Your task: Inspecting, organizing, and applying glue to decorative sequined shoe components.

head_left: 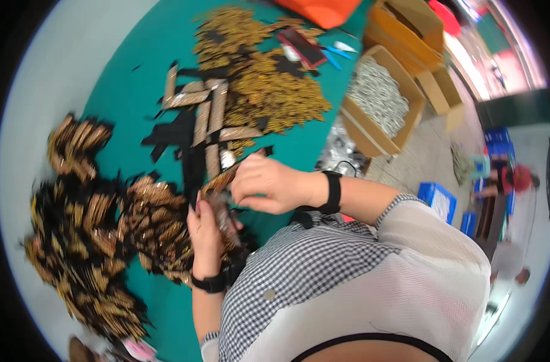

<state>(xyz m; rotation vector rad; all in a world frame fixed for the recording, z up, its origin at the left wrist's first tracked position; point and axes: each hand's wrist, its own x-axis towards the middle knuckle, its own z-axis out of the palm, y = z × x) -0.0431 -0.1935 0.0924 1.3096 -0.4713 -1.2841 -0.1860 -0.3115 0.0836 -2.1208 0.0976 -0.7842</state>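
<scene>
My left hand (206, 236) is closed around a gold glittery strip (217, 182) and a shiny, crinkled, brownish piece (225, 222), blurred, close to my body. Over the strip's other end my right hand (268, 184) is bent with its fingertips pressed together; what they pinch is hidden. Just beyond my hands, several rose-gold glitter strips (216, 111) with black fabric ends lie crossed on the green table (130, 84). Black fabric pieces (177, 134) lie beside them. Left of my left hand, bundles of similar gold-and-black strips (160, 226) are heaped.
A heap of small gold pieces (278, 90) covers the table's far middle, near a dark red phone-like object (302, 47) and blue-handled tool (332, 55). At right stands a cardboard box (371, 142) of silvery metal pieces. More strip bundles (82, 241) line the left edge.
</scene>
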